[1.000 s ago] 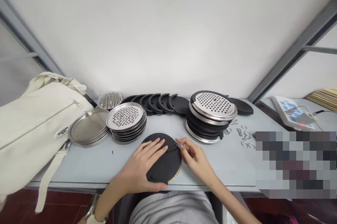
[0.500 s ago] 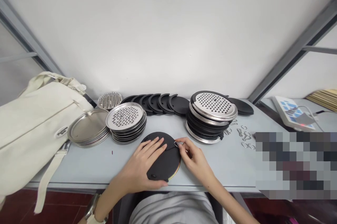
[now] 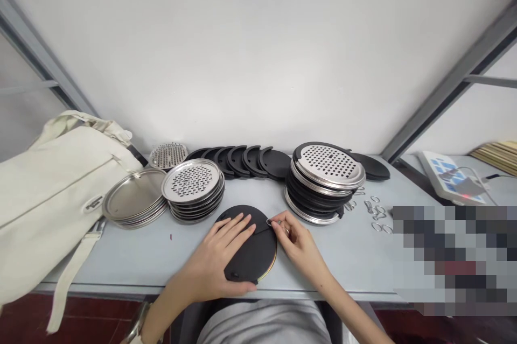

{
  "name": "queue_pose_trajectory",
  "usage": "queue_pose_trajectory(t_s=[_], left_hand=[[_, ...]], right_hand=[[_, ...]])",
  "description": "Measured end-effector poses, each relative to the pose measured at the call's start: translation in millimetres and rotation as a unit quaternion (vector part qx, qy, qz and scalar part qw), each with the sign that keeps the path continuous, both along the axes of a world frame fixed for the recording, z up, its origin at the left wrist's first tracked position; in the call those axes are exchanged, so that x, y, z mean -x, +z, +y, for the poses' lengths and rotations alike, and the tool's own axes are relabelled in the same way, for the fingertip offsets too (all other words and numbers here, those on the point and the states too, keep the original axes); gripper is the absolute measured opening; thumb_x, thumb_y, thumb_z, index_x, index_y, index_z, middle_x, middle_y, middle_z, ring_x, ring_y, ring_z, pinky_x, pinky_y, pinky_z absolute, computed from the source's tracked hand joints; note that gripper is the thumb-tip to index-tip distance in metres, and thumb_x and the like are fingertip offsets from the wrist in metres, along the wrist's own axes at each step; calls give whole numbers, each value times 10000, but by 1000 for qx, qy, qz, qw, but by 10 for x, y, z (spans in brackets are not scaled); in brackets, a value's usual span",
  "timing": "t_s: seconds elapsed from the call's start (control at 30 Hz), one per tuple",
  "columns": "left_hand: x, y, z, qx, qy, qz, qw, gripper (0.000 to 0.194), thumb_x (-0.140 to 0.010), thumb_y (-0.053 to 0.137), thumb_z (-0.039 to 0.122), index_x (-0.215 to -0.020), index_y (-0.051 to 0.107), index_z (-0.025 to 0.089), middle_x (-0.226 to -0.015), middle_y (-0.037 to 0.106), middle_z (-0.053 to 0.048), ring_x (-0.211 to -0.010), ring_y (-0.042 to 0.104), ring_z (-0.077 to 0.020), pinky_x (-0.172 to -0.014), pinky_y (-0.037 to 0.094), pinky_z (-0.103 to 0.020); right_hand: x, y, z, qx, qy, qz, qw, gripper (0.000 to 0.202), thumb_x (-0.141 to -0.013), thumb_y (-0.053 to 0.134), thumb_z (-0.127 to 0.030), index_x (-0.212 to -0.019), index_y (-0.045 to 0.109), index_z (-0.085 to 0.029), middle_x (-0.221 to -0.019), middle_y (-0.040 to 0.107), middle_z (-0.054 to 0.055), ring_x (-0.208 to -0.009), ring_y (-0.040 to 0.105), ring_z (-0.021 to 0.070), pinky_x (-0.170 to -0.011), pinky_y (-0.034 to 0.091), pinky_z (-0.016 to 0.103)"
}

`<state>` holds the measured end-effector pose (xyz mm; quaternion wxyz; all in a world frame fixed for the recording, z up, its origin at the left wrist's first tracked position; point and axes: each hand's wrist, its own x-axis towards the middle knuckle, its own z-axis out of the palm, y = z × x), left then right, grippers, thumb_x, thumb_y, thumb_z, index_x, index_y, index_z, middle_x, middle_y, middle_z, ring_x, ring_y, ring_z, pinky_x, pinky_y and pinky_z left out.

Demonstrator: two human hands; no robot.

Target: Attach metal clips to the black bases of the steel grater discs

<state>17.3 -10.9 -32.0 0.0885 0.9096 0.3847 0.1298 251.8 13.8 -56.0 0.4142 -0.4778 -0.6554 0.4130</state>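
A round black disc with a shiny metal edge at its lower right lies near the table's front edge. Across its left part rests my left hand, fingers spread over the top and thumb along the lower rim. My right hand pinches a small metal clip at the disc's upper right edge. Much of the clip is hidden by my fingertips. Behind my right hand stands a tall stack of perforated steel and black discs.
Perforated steel discs and plain steel plates are stacked at left, beside a cream bag. Black discs overlap along the wall. Metal clips and rings lie at right, near a blurred area and a white box.
My right fingertips have closed further over the clip, so less of it shows. My left hand stays on the disc. The whole view has shifted slightly.
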Motion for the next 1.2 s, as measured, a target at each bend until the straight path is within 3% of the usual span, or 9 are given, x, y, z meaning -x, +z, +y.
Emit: queue_pose_trajectory(t_s=[0.23,0.5,0.83,1.2], left_hand=[[-4,-4,-12,-8,0,-1,1000,952,-779,681,553,-1534,206,220,-1569,272,-87,-1438,257,-318,-1155,240,-508],[-11,-9,-8,-12,0,9,1000,953,-789,670,561,-1537,195,210,-1573,260,-92,-1443,246,-312,-1156,232,-506],[2,-9,3,-19,-5,20,1000,928,-825,583,670,-1535,205,206,-1571,268,-92,-1447,233,-312,-1150,238,-501],[8,-19,2,-15,-1,16,1000,922,-820,567,693,-1530,231,209,-1568,274,-92,-1442,246,-314,-1148,244,-494]], right_hand=[[90,1,15,-8,-15,-13,1000,227,-981,441,-409,-1034,513,-201,-589,334,-83,-525,361,127,-532,279,246],[70,-10,27,-6,-11,-1,1000,294,-985,415,-434,-922,566,-189,-668,447,-33,-594,412,136,-558,310,247],[52,13,-13,-17,-3,-10,1000,332,-983,426,-411,-1067,622,-157,-780,603,24,-680,541,170,-633,405,256],[43,22,-38,-29,1,-17,999,334,-992,423,-380,-1134,625,-155,-870,675,54,-761,625,187,-676,460,255]])
